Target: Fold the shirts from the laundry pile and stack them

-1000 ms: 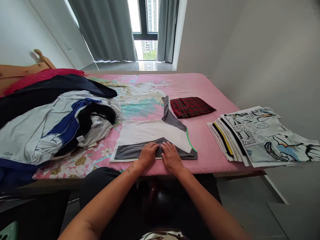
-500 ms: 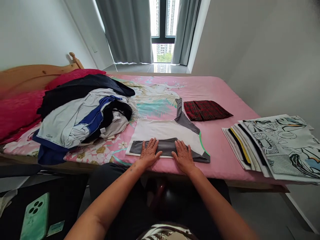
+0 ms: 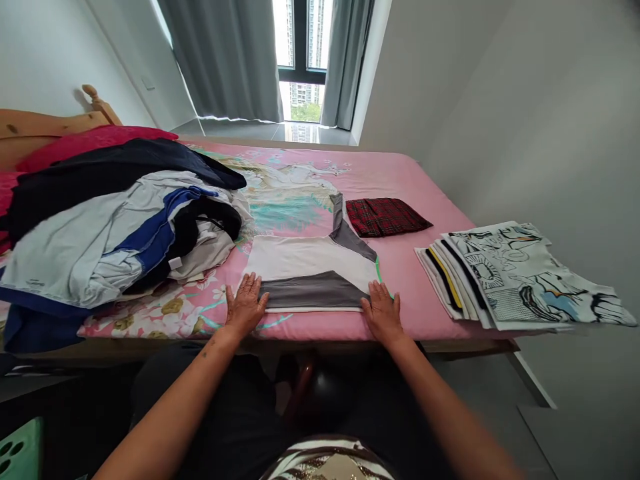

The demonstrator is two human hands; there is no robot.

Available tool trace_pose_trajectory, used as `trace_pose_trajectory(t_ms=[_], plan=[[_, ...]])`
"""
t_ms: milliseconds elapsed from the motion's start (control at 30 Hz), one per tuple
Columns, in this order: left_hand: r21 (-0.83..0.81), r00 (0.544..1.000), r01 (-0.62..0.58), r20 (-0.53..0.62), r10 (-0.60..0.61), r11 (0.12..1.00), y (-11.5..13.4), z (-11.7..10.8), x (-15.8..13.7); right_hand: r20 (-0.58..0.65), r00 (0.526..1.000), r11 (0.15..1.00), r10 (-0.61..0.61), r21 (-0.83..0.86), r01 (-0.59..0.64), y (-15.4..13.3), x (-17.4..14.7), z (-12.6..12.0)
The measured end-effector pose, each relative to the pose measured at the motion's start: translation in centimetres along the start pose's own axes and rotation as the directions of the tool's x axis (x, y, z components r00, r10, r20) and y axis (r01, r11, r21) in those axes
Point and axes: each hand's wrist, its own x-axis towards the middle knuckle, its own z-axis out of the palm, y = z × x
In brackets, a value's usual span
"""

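A white and dark grey shirt (image 3: 295,257) with a green edge lies flat near the front of the bed, one side folded over so that a grey sleeve panel runs along its near edge. My left hand (image 3: 245,305) rests palm down on the shirt's left end, fingers stretched out. Over its right end lies my right hand (image 3: 383,312), also flat with the fingers out. The other grey sleeve (image 3: 345,227) points away towards the far side. Behind it lies a folded red plaid cloth (image 3: 387,217).
A loose heap of clothes (image 3: 115,227) covers the left of the bed. Folded garments (image 3: 505,273) are stacked at the right edge, the top one white with black drawings. The pink bedsheet (image 3: 400,173) reaches back towards the window. A green phone (image 3: 23,450) lies lower left.
My hands have slid apart from the shirt's middle to its two ends. The view has turned to the right, so everything sits further left in it.
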Motion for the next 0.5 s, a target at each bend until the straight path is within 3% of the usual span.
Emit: trace_pose_trajectory(t_ms=[67,133,233,367,500], plan=[[-0.034,0.99,-0.141,-0.029,0.14,0.989,2.1,0.0,0.0,-0.067,0.995,0.996,-0.076,0.048,0.08,-2.2,-0.3,-0.6],[-0.06,0.974,-0.227,-0.013,0.227,0.972,4.0,0.2,0.0,-0.061,0.971,0.968,-0.23,0.087,0.234,-4.7,-0.7,-0.6],[-0.067,0.979,-0.196,0.05,0.199,0.978,5.2,0.9,-0.2,0.005,0.912,0.906,-0.409,0.116,0.406,-6.6,-1.4,0.3],[-0.046,0.984,-0.121,0.127,0.126,0.992,4.3,1.7,-0.5,0.065,0.944,0.946,-0.322,0.047,0.32,-3.1,-2.5,1.8],[-0.056,0.981,-0.125,0.141,0.132,0.991,3.6,2.0,-0.5,-0.013,0.983,0.983,-0.183,-0.03,0.183,3.1,-3.5,1.6]])
